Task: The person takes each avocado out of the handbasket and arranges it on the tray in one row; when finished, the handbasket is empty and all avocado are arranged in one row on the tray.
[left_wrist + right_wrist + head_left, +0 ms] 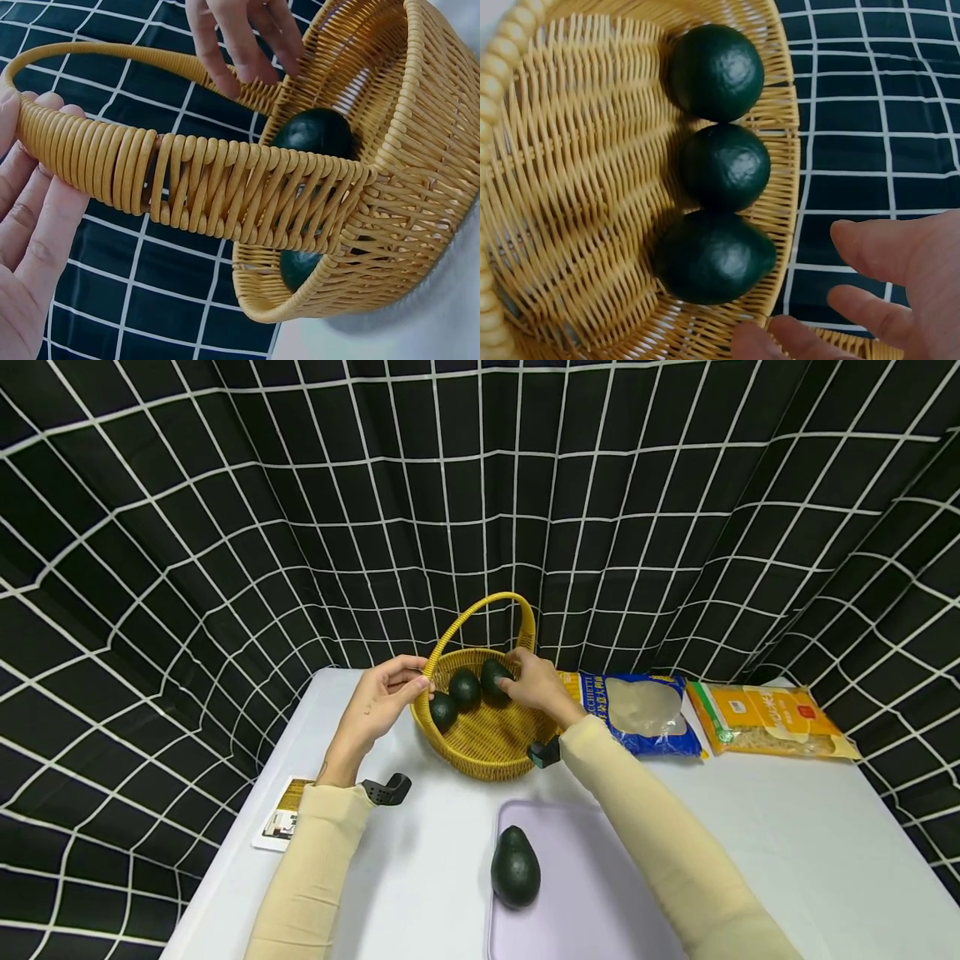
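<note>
A yellow wicker basket (487,743) stands upright on the white table. Three dark green avocados sit along its back-left inside: one at the left (442,712), one in the middle (464,689), one at the right (492,680). My left hand (372,703) holds the left side of the arched handle (90,161) between thumb and fingers. Over the basket's right back rim hangs my right hand (537,683), close to the right-hand avocado (712,259). Its fingers (874,251) are spread with nothing between them in the right wrist view.
A lilac tray (592,868) with another avocado (516,868) on it lies in front of the basket. Right of the basket are a blue pasta bag (648,714) and an orange bag (768,718). A flat printed package (283,810) lies partly under the left sleeve. Gridded black curtain surrounds the table.
</note>
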Demonstrator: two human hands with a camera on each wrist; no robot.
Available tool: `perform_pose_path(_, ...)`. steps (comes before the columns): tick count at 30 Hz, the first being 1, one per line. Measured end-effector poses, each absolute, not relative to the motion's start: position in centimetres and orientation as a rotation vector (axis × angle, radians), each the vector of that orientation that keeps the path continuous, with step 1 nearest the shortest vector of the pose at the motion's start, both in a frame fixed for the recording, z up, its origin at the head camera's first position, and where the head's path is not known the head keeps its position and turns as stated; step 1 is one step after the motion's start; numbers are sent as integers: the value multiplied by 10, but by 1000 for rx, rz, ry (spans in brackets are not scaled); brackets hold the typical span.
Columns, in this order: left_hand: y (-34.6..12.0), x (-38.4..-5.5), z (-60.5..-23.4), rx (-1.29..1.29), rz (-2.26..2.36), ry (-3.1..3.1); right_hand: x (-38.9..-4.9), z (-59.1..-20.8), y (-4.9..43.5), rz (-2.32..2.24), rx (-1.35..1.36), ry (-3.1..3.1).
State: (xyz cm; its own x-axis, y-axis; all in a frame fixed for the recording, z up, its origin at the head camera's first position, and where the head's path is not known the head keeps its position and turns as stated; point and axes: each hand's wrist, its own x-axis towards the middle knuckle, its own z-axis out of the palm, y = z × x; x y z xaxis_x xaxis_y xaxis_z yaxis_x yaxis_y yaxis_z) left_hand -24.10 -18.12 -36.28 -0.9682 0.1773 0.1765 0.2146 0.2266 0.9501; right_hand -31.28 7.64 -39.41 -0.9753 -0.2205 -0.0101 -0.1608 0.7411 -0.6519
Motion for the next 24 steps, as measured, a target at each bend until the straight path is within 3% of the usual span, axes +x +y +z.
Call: perform_pose_path(24,-183,-242,-366,-423,-1884,-2423,-346,-424,59,-934,-262,2857)
